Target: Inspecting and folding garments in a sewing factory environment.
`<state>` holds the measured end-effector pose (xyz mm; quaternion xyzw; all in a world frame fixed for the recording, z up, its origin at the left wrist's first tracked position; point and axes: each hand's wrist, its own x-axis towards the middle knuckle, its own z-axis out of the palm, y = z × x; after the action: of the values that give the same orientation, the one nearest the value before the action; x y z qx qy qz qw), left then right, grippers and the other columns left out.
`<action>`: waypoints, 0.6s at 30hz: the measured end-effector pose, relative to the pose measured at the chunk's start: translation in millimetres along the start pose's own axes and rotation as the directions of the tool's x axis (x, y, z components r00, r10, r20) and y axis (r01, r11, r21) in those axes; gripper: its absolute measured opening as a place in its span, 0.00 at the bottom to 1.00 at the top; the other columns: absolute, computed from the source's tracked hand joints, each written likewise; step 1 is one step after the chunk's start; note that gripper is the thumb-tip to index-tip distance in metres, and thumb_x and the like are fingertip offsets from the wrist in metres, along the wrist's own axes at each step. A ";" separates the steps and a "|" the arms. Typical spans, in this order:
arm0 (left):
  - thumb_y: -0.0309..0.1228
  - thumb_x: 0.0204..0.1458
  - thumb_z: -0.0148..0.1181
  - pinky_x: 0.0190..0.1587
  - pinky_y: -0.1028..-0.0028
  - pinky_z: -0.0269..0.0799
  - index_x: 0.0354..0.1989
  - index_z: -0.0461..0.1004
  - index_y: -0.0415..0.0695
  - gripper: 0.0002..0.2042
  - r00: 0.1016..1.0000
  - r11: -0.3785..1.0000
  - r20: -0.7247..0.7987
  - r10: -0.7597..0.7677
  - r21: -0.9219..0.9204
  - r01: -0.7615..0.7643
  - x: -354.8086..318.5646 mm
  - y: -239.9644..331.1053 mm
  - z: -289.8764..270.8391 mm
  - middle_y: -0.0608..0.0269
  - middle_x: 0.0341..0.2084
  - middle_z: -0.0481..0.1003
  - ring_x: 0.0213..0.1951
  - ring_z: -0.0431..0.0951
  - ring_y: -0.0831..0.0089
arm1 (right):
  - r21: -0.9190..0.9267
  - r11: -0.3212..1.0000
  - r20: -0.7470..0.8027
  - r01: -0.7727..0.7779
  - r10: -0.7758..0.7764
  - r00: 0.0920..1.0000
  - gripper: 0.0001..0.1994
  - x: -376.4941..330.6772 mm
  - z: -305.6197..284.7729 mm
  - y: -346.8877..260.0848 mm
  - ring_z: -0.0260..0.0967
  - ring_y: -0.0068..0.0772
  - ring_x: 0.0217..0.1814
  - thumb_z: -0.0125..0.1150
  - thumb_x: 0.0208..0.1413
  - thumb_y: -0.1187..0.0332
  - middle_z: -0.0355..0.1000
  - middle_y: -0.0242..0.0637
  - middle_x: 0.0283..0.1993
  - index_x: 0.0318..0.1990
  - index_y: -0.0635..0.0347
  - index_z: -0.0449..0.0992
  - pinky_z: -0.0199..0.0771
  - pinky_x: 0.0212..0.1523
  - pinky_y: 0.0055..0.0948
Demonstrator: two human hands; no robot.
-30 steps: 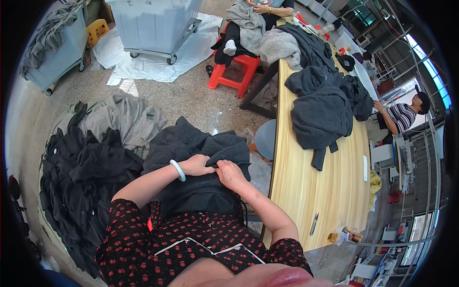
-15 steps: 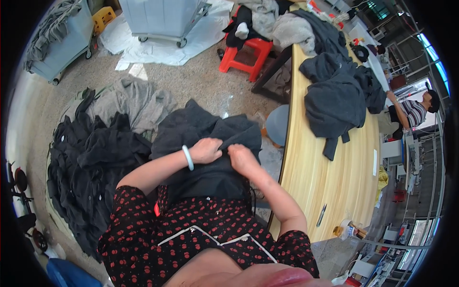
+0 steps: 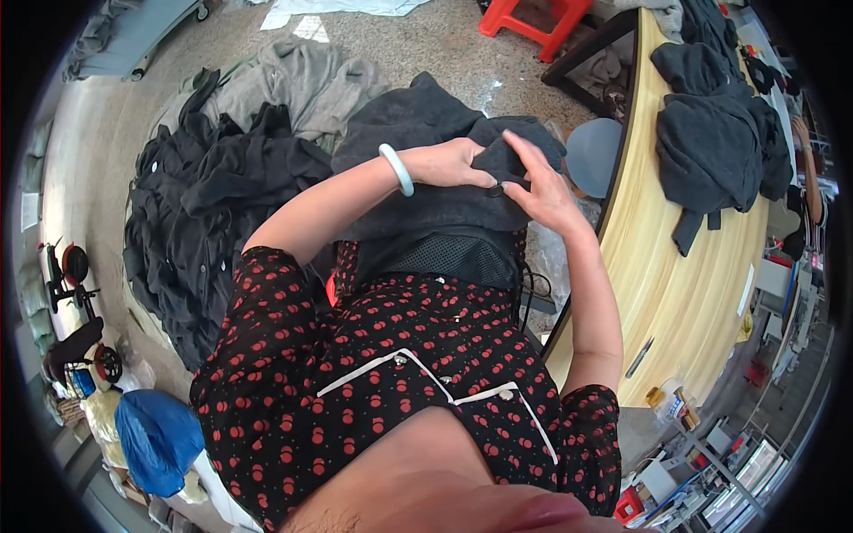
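Speckled stone floor (image 3: pixel 435 55) runs to the left of the long wood-grain worktop (image 3: pixel 689 298), with a red plastic stool (image 3: pixel 533 25) near the worktop's far end and a round grey seat (image 3: pixel 593 158) just beside its left edge. Left of the worktop, across the person's lap, lies a dark grey garment (image 3: pixel 409 213), bunched into folds. Farther left from the worktop, a pile of black garments (image 3: pixel 209 222) and a light grey pile (image 3: pixel 306 84) sit on the floor; another dark garment (image 3: pixel 711 151) and a pen (image 3: pixel 640 357) rest on the worktop itself.

The left hand (image 3: pixel 444 163) grasps a fold of the lap garment, thumb on top. The right hand (image 3: pixel 549 194) is loosely spread at the same fold, fingers extended, thumb tip beside a small dark round piece (image 3: pixel 495 190), perhaps a button, though it is too small to be sure.

The cloth should handle as soft and limp, thick yet fairly light, with little slip and nothing brittle. It would likely sag if lifted from one point, so a thumb-and-finger pinch close to either side of that small piece, with the bulk left on the lap, seems the steadiest hold.
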<state>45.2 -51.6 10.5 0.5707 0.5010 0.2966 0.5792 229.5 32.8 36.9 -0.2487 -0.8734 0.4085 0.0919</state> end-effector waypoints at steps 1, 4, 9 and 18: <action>0.35 0.45 0.57 0.37 0.76 0.67 0.39 0.70 0.33 0.18 1.000 1.000 -0.005 -0.005 -0.009 0.005 -1.4 -4.0 -0.3 0.60 0.28 0.75 0.32 0.71 0.78 | 0.001 1.000 0.134 0.014 -0.015 0.991 0.24 -0.7 -2.0 3.4 0.67 0.35 0.43 0.58 0.44 0.72 0.69 0.40 0.43 0.52 0.58 0.62 0.66 0.42 0.27; 0.40 0.45 0.57 0.40 0.75 0.66 0.41 0.70 0.33 0.21 0.987 0.987 0.098 -0.128 0.105 0.118 -7.2 -10.6 -11.4 0.58 0.32 0.75 0.35 0.72 0.74 | -0.077 0.996 0.244 -0.049 0.067 0.967 0.16 -4.2 -10.5 8.5 0.68 0.32 0.39 0.57 0.46 0.71 0.71 0.40 0.37 0.45 0.62 0.67 0.66 0.40 0.26; 0.41 0.48 0.51 0.43 0.75 0.66 0.43 0.70 0.35 0.20 0.970 0.969 0.057 -0.238 -0.055 0.241 -39.8 -14.2 -43.6 0.59 0.35 0.74 0.37 0.72 0.73 | -0.112 0.992 0.074 -0.055 0.063 0.995 0.11 -3.4 -59.1 13.8 0.69 0.27 0.36 0.56 0.46 0.73 0.72 0.41 0.33 0.40 0.65 0.71 0.67 0.39 0.24; 0.36 0.50 0.51 0.45 0.76 0.65 0.44 0.69 0.33 0.18 0.933 0.930 -0.024 -0.360 -0.087 0.357 -25.9 -50.5 -38.5 0.57 0.37 0.73 0.39 0.71 0.73 | -0.169 0.966 0.102 0.194 -0.179 0.979 0.09 23.0 14.1 7.0 0.68 0.42 0.42 0.56 0.46 0.71 0.71 0.42 0.38 0.36 0.61 0.73 0.67 0.44 0.33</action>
<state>-10.0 -70.1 -25.7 0.4397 0.5956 0.2170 0.6362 207.2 38.9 21.5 -0.1547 -0.9290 0.3287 0.0700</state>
